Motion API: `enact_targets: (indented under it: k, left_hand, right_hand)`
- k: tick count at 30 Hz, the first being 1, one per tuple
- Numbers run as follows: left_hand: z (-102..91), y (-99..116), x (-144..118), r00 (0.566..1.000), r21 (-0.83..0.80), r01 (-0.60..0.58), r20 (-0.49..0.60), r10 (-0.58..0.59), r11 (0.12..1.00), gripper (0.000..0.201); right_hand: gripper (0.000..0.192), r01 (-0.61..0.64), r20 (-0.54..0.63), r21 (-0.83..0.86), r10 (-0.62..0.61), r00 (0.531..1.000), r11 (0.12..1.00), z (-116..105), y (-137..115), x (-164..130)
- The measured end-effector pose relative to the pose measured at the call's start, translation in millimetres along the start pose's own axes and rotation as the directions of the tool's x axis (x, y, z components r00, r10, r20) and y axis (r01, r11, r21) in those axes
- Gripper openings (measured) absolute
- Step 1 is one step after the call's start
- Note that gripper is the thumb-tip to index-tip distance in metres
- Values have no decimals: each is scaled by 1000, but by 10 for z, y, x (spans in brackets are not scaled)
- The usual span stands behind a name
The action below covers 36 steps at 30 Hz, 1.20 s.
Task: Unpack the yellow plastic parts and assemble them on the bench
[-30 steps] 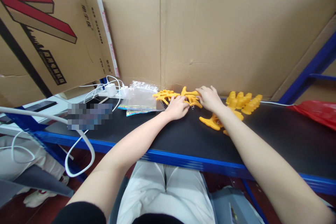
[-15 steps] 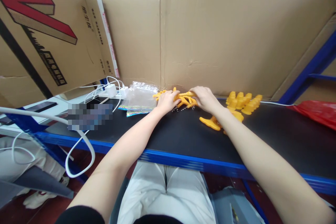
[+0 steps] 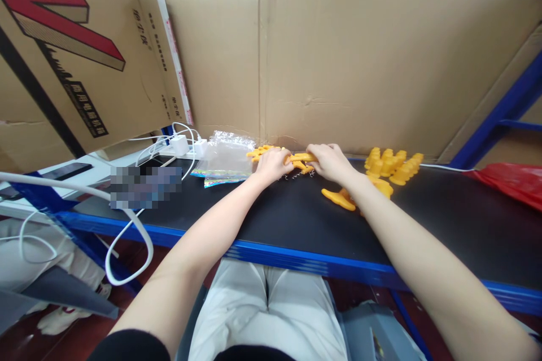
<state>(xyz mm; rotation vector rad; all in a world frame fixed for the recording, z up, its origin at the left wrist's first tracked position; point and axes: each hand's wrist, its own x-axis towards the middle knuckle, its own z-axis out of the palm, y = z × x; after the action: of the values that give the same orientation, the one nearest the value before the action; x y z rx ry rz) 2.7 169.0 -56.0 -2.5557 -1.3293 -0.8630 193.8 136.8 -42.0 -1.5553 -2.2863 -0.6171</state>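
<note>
Left hand (image 3: 272, 164), right hand (image 3: 329, 161), fingers closed on yellow branching plastic parts (image 3: 301, 159) (spiky, coral-like)

The plastic pieces (image 3: 301, 159) are bright yellow-orange, on a black shelf top (image 3: 444, 225) edged in blue. At nine o'clock lies a clear bag (image 3: 224, 158) with iridescent trim; at three o'clock, red plastic (image 3: 510, 180). The cardboard (image 3: 359, 56) is plain brown.

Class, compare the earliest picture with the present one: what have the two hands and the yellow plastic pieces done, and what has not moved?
The left hand and right hand have drawn closer together, gathering the spread-out yellow branching plastic pieces into a tighter bundle gripped between them. The clear plastic bags, the row of yellow plastic cones, the flat yellow piece on the black bench top and the white cables lie as before.
</note>
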Motion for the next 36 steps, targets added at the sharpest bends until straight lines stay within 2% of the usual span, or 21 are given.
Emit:
enact_targets:
  k: [5,8,11,17,23,26,36]
  left_hand:
    - [-36,23,-17,1000,-3,27,-4,-27,1000,27]
    - [-11,-2,-14,1000,27,-5,10,5,1000,30]
    - [22,-15,1,999,42,-33,19,33,999,32]
    - [5,11,12,1000,30,-1,22,0,1000,31]
    - [-11,-5,-4,998,41,-37,42,36,998,32]
    - [-3,-19,-4,999,40,-26,47,24,999,31]
    - [10,-13,-2,999,39,2,44,-3,999,32]
  right_hand:
    - [26,1,-55,35,1,998,999,13,18,-9]
    - [31,0,18,86,-1,1000,996,57,28,-9]
    - [28,-19,80,94,11,997,995,75,40,-1]
    - [18,-18,7,72,17,1000,997,28,35,18]
    - [21,-52,137,99,38,990,994,9,-15,6]
    - [24,-58,164,103,40,986,993,20,-29,9]
    - [23,-27,46,164,20,999,986,79,52,13]
